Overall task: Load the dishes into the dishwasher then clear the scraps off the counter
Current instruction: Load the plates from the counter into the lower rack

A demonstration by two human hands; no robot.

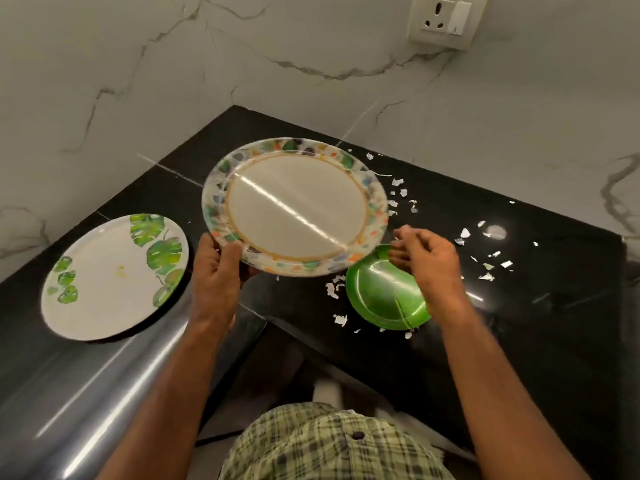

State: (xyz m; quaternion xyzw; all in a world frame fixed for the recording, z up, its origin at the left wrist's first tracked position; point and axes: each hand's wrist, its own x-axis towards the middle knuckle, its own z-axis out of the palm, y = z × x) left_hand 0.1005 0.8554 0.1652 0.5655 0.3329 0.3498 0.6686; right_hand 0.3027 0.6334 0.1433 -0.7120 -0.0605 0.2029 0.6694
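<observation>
My left hand (218, 268) grips the near left rim of a large white plate with a multicoloured speckled border (294, 206), held tilted above the black counter (519, 323). My right hand (427, 258) hovers over the far rim of a small green plate (384, 296) lying on the counter, fingers curled and touching its edge; whether it grips the plate is unclear. A white plate with green leaf prints (110, 278) lies at the left. White paper scraps (485, 251) are scattered over the counter to the right.
Marble walls meet behind the counter in a corner, with a wall socket (446, 19) at the upper right. The counter's front edge forms an inner corner near my body. More scraps (337, 306) lie beside the green plate.
</observation>
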